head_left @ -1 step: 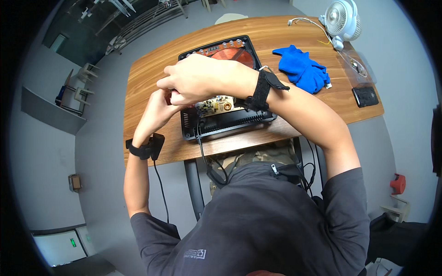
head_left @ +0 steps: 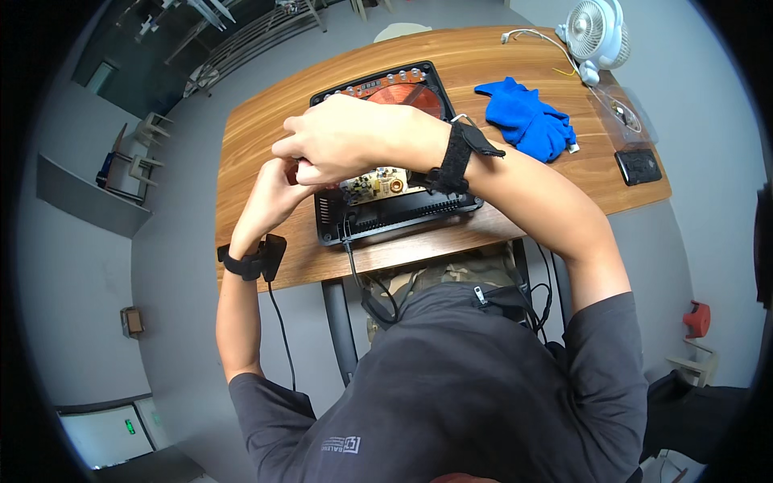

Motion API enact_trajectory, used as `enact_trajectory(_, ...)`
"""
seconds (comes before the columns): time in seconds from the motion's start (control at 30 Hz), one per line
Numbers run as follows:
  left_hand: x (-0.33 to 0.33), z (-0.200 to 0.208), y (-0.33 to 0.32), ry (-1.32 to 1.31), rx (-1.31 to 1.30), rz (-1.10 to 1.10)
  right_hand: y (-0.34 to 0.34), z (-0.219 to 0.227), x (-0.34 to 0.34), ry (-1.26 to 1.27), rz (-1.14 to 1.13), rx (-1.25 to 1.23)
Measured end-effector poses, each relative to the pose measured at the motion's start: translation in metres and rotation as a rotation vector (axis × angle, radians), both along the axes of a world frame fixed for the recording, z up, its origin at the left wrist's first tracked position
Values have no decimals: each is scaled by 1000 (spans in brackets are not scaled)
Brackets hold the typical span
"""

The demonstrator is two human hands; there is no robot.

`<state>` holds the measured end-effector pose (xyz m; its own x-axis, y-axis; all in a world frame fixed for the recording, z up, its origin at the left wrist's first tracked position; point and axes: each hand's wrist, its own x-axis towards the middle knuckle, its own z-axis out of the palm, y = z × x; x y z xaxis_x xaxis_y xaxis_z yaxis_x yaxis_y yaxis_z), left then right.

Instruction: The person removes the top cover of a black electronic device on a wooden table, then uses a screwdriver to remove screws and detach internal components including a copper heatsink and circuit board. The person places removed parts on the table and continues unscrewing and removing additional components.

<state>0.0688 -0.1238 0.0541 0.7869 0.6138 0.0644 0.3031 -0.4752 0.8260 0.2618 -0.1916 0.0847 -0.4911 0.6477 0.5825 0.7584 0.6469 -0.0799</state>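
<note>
here, left hand [head_left: 275, 196] and right hand [head_left: 346, 138] meet near circuitry [head_left: 374, 188], fingers [head_left: 287, 147] curled, hold unclear

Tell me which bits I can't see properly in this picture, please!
Head view: whether the fingertips hold anything; the right hand hides its own and part of the left hand.
Head view: the lower part of the copper-coloured coil, hidden behind the right hand.
Head view: what each little piece on the circuit board is; they're too small.
</note>
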Motion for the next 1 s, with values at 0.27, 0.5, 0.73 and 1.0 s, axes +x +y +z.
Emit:
enact_trajectory(0.27,5,-3,-6,110,69,52,10,13,-10,-145,-160,-135)
enact_trajectory(0.5,-5,4,2,91,45,-36,-4,14,-6,-137,-103,-209)
enact_trajectory(0.73,-4,-1,5,46,14,-91,-1,23,-12,-261,-229,-213)
enact_trajectory(1.0,1,7,-9,130,95,48,-7,7,-5,-28,-29,-110)
